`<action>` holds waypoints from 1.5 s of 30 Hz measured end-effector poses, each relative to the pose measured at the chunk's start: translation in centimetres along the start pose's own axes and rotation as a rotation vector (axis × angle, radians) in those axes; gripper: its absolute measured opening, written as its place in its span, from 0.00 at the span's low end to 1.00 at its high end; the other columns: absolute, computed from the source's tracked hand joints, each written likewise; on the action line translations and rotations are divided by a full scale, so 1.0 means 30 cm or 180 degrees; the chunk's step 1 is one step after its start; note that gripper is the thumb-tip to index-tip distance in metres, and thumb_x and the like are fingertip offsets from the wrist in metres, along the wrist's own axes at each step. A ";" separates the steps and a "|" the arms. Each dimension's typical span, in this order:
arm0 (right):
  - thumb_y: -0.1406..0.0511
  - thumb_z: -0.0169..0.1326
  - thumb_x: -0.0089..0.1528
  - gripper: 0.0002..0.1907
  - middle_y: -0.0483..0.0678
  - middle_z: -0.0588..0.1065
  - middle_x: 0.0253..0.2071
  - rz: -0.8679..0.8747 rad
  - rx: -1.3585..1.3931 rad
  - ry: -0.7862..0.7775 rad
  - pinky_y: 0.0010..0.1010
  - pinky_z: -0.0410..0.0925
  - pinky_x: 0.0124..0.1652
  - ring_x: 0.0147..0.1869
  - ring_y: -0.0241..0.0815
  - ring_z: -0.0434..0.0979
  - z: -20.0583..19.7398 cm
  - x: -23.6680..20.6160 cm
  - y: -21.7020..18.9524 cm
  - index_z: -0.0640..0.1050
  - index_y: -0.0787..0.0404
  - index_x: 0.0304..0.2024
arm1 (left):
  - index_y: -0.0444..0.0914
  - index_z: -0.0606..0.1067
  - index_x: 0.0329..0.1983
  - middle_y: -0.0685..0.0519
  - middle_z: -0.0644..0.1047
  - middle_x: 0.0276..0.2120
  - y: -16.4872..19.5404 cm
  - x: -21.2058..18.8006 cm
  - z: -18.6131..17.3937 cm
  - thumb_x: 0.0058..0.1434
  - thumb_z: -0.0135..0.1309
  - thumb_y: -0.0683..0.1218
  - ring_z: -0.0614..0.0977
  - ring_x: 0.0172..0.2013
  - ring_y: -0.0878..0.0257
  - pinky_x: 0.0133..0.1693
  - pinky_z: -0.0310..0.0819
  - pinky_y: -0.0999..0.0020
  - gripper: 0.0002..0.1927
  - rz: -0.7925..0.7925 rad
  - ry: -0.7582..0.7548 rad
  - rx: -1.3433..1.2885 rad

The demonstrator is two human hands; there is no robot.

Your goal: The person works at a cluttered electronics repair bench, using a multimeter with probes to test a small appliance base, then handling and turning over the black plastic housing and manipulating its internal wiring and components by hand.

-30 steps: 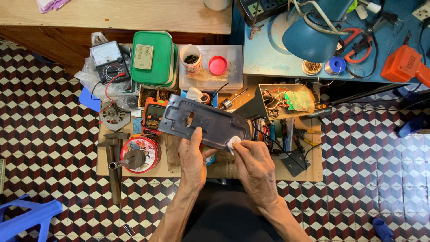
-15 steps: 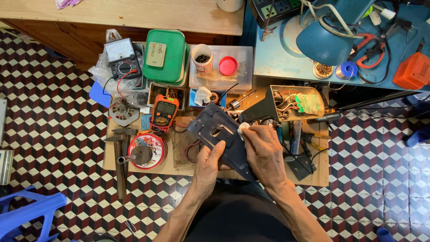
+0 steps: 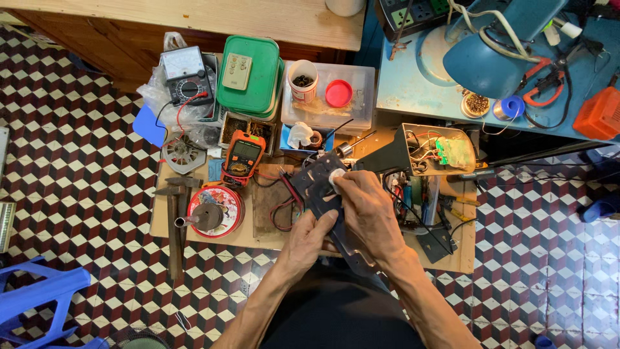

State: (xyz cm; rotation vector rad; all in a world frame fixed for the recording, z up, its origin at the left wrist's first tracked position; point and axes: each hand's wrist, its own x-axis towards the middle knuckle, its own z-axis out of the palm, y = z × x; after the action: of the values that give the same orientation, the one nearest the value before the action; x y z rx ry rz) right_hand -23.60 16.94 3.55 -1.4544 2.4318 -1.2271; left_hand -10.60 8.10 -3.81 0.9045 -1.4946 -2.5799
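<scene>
Left hand clamped on the near left edge of a dark flat panel, fingers curled up over its rim. Panel is tilted, long axis running from far left to near right, held above the low wooden desk, its near end hidden behind the right wrist. Right hand closed around a small white wad, pressing it onto the panel's far end; wad touches the panel surface.

Just left of the panel: red and black wires lying on the desk. Further left, a round red tin with a grey funnel-shaped part on it, and a hammer beside that at the desk's left edge. Far of these, an orange multimeter, and a grey fan part to its left. Far left: an analog meter on a plastic bag, green lidded box with a pale remote on top. Clear plastic container holds a white cup and a red lid.

Right of the hands: open casing with a green circuit board and coloured wires. Far right, a blue desk with a blue lamp, red-handled pliers, a blue tape roll, an orange box. Floor is cube-pattern tile; blue plastic stool near left.
</scene>
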 end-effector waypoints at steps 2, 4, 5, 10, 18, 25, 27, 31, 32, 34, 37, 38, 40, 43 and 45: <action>0.76 0.56 0.60 0.14 0.54 0.76 0.47 -0.0023 0.0105 0.0021 0.38 0.72 0.48 0.51 0.54 0.77 0.026 0.010 -0.028 0.78 0.67 0.49 | 0.34 0.71 0.41 0.51 0.77 0.31 -0.058 0.008 -0.017 0.71 0.46 0.52 0.82 0.30 0.64 0.33 0.83 0.67 0.15 0.0170 0.0058 0.0406; 0.75 0.57 0.61 0.13 0.54 0.75 0.47 -0.0144 0.0194 0.0069 0.39 0.71 0.51 0.52 0.54 0.77 0.049 0.004 -0.065 0.78 0.67 0.49 | 0.29 0.70 0.37 0.50 0.72 0.31 -0.107 0.024 -0.030 0.78 0.47 0.51 0.77 0.31 0.66 0.31 0.77 0.65 0.20 0.0592 0.0358 0.1263; 0.75 0.58 0.60 0.13 0.54 0.75 0.46 -0.0165 0.0154 0.0050 0.39 0.71 0.51 0.52 0.54 0.76 0.051 -0.004 -0.080 0.78 0.66 0.48 | 0.29 0.69 0.37 0.50 0.72 0.31 -0.120 0.031 -0.041 0.77 0.47 0.50 0.77 0.32 0.63 0.32 0.78 0.64 0.18 0.0736 0.0401 0.1504; 0.73 0.59 0.57 0.13 0.49 0.77 0.44 -0.0304 -0.0297 0.0052 0.40 0.68 0.52 0.51 0.51 0.76 0.011 -0.016 -0.082 0.79 0.63 0.45 | 0.29 0.62 0.36 0.51 0.72 0.30 -0.086 0.016 -0.025 0.71 0.46 0.49 0.87 0.31 0.61 0.33 0.89 0.61 0.18 -0.0048 0.0207 0.0179; 0.72 0.59 0.60 0.10 0.51 0.76 0.38 0.0533 -0.0716 0.0447 0.39 0.68 0.47 0.47 0.52 0.74 -0.037 -0.085 -0.062 0.80 0.63 0.45 | 0.33 0.72 0.61 0.52 0.76 0.34 0.043 -0.039 0.070 0.75 0.47 0.51 0.79 0.32 0.66 0.34 0.84 0.67 0.20 0.0579 -0.0210 0.0818; 0.70 0.56 0.63 0.11 0.49 0.80 0.42 0.2911 0.3597 0.1066 0.28 0.71 0.49 0.44 0.36 0.77 -0.106 -0.229 0.029 0.81 0.66 0.48 | 0.29 0.70 0.61 0.51 0.82 0.38 0.088 -0.014 0.060 0.72 0.45 0.53 0.86 0.34 0.65 0.35 0.86 0.68 0.25 0.0148 0.0023 0.0032; 0.70 0.56 0.63 0.11 0.51 0.79 0.42 0.2990 0.4209 0.1205 0.30 0.71 0.49 0.44 0.37 0.78 -0.114 -0.264 0.073 0.80 0.67 0.48 | 0.33 0.69 0.65 0.52 0.80 0.38 0.095 -0.019 0.061 0.71 0.45 0.53 0.84 0.34 0.67 0.35 0.86 0.68 0.26 0.0165 0.0014 0.0120; 0.70 0.56 0.62 0.12 0.51 0.79 0.43 0.3060 0.4972 0.1286 0.33 0.72 0.47 0.42 0.40 0.77 -0.120 -0.319 0.132 0.78 0.66 0.49 | 0.37 0.65 0.67 0.52 0.80 0.38 0.080 -0.025 0.083 0.69 0.43 0.53 0.85 0.33 0.66 0.36 0.87 0.68 0.27 0.0109 -0.0154 0.0068; 0.70 0.56 0.63 0.11 0.51 0.78 0.43 0.3005 0.5007 0.1280 0.32 0.71 0.45 0.42 0.40 0.77 -0.119 -0.326 0.134 0.78 0.66 0.49 | 0.33 0.67 0.65 0.50 0.80 0.38 0.073 -0.025 0.088 0.71 0.44 0.53 0.85 0.34 0.66 0.36 0.87 0.67 0.25 0.0083 -0.0181 0.0050; 0.70 0.56 0.64 0.11 0.51 0.78 0.43 0.2877 0.5080 0.1262 0.31 0.70 0.41 0.41 0.40 0.76 -0.111 -0.327 0.118 0.79 0.65 0.49 | 0.25 0.71 0.60 0.48 0.81 0.38 0.056 -0.020 0.093 0.74 0.44 0.53 0.85 0.34 0.64 0.37 0.88 0.67 0.26 0.0044 -0.0236 0.0019; 0.73 0.55 0.62 0.11 0.54 0.78 0.41 0.3300 0.3761 0.0735 0.33 0.71 0.38 0.38 0.41 0.76 -0.084 -0.302 0.056 0.81 0.66 0.47 | 0.37 0.67 0.66 0.51 0.81 0.37 0.037 -0.010 0.084 0.68 0.44 0.53 0.85 0.33 0.65 0.34 0.86 0.67 0.25 0.0049 -0.0166 -0.0027; 0.72 0.55 0.63 0.10 0.53 0.77 0.40 0.2891 0.2924 0.0460 0.33 0.71 0.38 0.38 0.41 0.76 -0.066 -0.292 0.024 0.81 0.66 0.46 | 0.31 0.67 0.60 0.50 0.79 0.37 0.032 -0.008 0.079 0.71 0.44 0.53 0.84 0.34 0.65 0.35 0.86 0.66 0.23 -0.0015 0.0020 -0.0017; 0.71 0.55 0.65 0.06 0.51 0.76 0.39 0.2023 0.1260 -0.0037 0.32 0.72 0.38 0.39 0.42 0.77 -0.041 -0.282 -0.036 0.81 0.65 0.44 | 0.19 0.69 0.47 0.48 0.76 0.37 0.023 -0.010 0.069 0.77 0.45 0.55 0.83 0.35 0.64 0.36 0.87 0.63 0.28 -0.0152 0.0380 -0.0002; 0.71 0.56 0.61 0.10 0.48 0.76 0.41 0.1313 0.0209 -0.0390 0.30 0.72 0.39 0.40 0.38 0.77 -0.043 -0.283 -0.067 0.80 0.63 0.46 | 0.38 0.71 0.63 0.48 0.80 0.36 0.024 -0.031 0.041 0.71 0.38 0.57 0.85 0.34 0.63 0.37 0.87 0.67 0.26 0.0253 0.0410 -0.0074; 0.70 0.56 0.61 0.09 0.48 0.75 0.41 0.1334 0.0271 -0.0450 0.29 0.73 0.39 0.40 0.36 0.78 -0.057 -0.300 -0.042 0.80 0.63 0.44 | 0.30 0.70 0.56 0.46 0.81 0.38 0.036 -0.054 0.002 0.72 0.37 0.57 0.87 0.35 0.59 0.36 0.85 0.63 0.27 0.0297 0.0670 -0.0034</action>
State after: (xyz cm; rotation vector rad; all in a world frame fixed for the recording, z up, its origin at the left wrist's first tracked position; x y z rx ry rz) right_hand -18.41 24.54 2.55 -0.9084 2.3872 -1.0768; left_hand -9.57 8.04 -2.17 1.0412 -1.4287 -2.3426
